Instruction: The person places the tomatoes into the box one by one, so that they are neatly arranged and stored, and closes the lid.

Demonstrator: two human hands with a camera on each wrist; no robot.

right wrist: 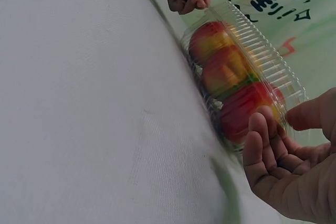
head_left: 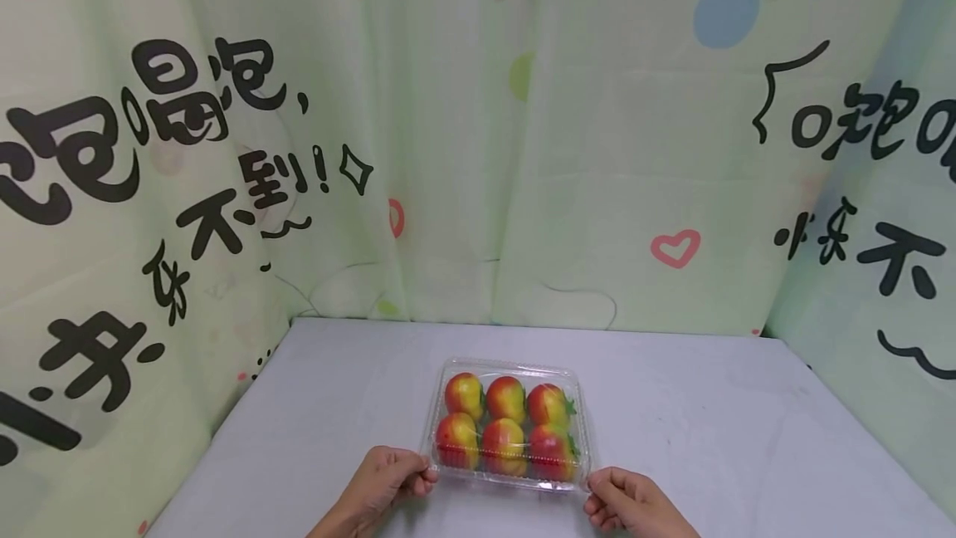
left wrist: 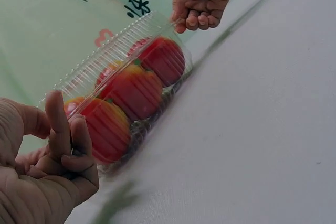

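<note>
A clear plastic clamshell box (head_left: 515,484) sits at the near middle of the table, its ribbed lid (right wrist: 268,56) down over the contents. Several red-and-yellow peaches (head_left: 504,443) with bits of green leaf lie inside in two rows. My left hand (head_left: 381,480) pinches the rim at the near left corner between thumb and fingers. At the near right corner, my right hand (head_left: 631,501) pinches the rim the same way, its other fingers curled below. Both wrist views show the box side-on between the hands; whether its base touches the table is hard to tell.
A white cloth covers the table (head_left: 717,422). Pale green curtains (head_left: 597,148) with black writing and coloured shapes hang behind the table and along its left and right sides.
</note>
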